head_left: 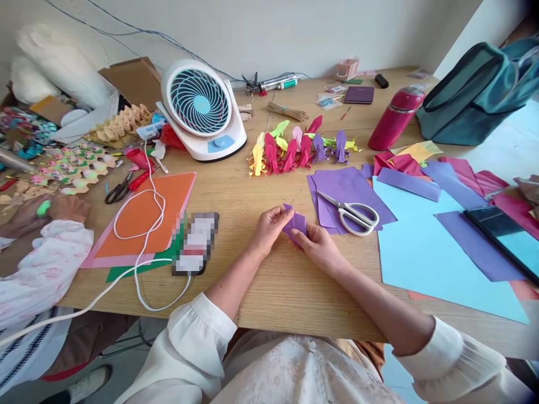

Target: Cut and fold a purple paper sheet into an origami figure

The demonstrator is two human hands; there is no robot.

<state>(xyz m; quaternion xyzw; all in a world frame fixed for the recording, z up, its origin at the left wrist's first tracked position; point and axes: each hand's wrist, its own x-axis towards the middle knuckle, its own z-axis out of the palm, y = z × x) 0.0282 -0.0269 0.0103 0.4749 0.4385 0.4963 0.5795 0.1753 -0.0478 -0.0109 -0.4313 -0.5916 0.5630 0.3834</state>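
Between my two hands, just above the wooden table (286,292), is a small folded piece of purple paper (295,222) with crease lines on it. My left hand (269,225) pinches its left side between thumb and fingers. On the right side, my right hand (319,246) grips the lower edge, its thumb lying on top. To the right of my hands lie purple sheets (349,188) with white-handled scissors (353,214) resting on them. Behind my hands stands a cluster of folded paper figures (290,154) in yellow, red, pink, green and purple.
A white fan (201,106), a phone (196,244) with a white cable, and orange sheets (145,216) are on the left. A co-worker's hands (63,207) work at far left. A red bottle (396,119), blue paper (421,252), a tablet (505,235) and a teal bag (467,106) occupy the right.
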